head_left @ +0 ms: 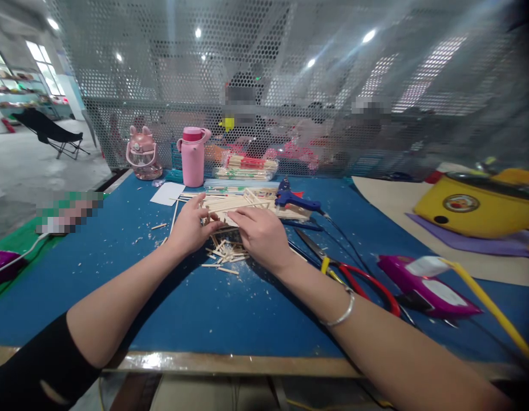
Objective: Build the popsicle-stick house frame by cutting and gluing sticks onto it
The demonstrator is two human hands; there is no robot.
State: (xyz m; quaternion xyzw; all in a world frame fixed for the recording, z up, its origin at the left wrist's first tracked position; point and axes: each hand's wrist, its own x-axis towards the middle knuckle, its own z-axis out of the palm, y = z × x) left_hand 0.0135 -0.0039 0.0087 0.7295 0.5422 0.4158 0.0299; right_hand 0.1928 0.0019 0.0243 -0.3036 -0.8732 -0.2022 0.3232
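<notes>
My left hand [192, 224] is curled around the left end of a piece built of thin pale wooden sticks [232, 204], its thumb and fingers closed on it. My right hand [264, 235] pinches at the near right side of the same piece, with the fingertips partly hiding what they grip. Below the hands lies a scatter of short cut sticks [227, 252] and crumbs. A blue glue gun [296, 200] rests just beyond my right hand. Large scissors with red handles [354, 279] lie beside my right forearm.
A pink bottle [193, 160] and a pink-lidded clear bottle [144, 157] stand at the back left. Bundled sticks [247, 165] lie before a perforated metal screen [178, 68]. At right are a purple device [431, 288] and a yellow container [469, 202].
</notes>
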